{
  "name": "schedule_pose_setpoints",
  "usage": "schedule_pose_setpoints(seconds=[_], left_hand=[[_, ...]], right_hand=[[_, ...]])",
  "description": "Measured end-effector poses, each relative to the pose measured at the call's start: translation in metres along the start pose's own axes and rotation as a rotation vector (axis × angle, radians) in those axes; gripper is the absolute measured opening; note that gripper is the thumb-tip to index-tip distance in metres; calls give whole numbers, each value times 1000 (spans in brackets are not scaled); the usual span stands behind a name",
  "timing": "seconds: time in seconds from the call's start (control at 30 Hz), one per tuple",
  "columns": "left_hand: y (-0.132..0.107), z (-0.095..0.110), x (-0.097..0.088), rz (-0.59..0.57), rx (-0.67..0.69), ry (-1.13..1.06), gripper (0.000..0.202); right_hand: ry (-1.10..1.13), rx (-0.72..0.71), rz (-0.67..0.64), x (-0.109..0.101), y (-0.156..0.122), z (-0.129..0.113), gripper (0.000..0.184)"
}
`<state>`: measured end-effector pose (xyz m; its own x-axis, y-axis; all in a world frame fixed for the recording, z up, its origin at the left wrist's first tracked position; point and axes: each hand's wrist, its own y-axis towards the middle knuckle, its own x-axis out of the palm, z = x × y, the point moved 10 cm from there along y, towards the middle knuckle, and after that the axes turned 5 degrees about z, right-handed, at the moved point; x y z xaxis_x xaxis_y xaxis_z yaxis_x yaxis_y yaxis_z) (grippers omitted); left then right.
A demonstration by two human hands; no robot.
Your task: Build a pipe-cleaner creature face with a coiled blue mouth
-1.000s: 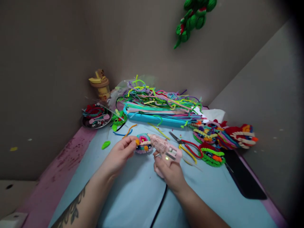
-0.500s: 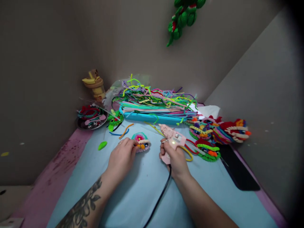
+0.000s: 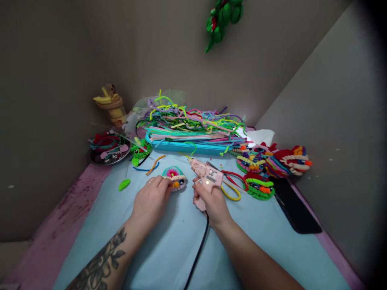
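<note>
My left hand [image 3: 152, 197] has its fingers closed on the left edge of a small pipe-cleaner figure [image 3: 174, 173]. The figure lies on the blue sheet, with a pink and teal top, a cream band, an orange piece and a dark eye. My right hand [image 3: 213, 201] is wrapped round the handle of a pink glue gun [image 3: 207, 173]. Its nozzle points up and left, apart from the figure, and a black cord [image 3: 198, 249] runs from the handle towards me. Just right of the gun lie scissors [image 3: 232, 198] with red and yellow handles.
A blue tray [image 3: 193, 148] heaped with pipe cleaners stands at the back. Finished-looking pipe-cleaner figures [image 3: 260, 187] and a black phone-like slab [image 3: 298, 209] are on the right. At left are a metal bowl [image 3: 110, 161], a green figure [image 3: 141, 151] and a green leaf-shaped piece [image 3: 124, 185].
The glue gun in my right hand has moved left, its nozzle nearer the figure, exposing more of the scissors. My left hand keeps its hold. The whole view has shifted slightly.
</note>
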<state>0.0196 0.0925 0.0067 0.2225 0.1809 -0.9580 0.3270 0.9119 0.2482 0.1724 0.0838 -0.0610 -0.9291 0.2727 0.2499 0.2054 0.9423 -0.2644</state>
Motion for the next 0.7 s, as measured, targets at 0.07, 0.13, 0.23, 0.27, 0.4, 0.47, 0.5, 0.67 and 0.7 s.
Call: schedule_pose_setpoints(seconds=[0.07, 0.13, 0.23, 0.27, 0.4, 0.47, 0.5, 0.67, 0.7], left_hand=[[0, 0, 1, 4, 8, 5, 15], [1, 1, 1, 8, 15, 8, 15], [2, 1, 2, 14, 23, 20, 15], [3, 1, 3, 15, 24, 23, 16], [3, 2, 3, 22, 22, 0, 16], [3, 0, 2, 40, 2, -30, 15], [3, -2, 1, 51, -13, -58, 15], [5, -17, -8, 91, -83, -321, 16], [5, -23, -13, 130, -101, -359, 16]], right_hand=[[3, 8, -7, 1, -1, 1, 34], [3, 6, -8, 1, -1, 0, 35], [-3, -3, -4, 2, -1, -3, 35], [-3, -8, 0, 1, -1, -4, 34], [13, -23, 13, 0, -3, -6, 34], [23, -19, 21, -1, -3, -5, 35], [29, -21, 22, -1, -3, -5, 35], [33, -31, 2, 1, -2, -3, 36], [34, -30, 5, 1, -2, -3, 37]])
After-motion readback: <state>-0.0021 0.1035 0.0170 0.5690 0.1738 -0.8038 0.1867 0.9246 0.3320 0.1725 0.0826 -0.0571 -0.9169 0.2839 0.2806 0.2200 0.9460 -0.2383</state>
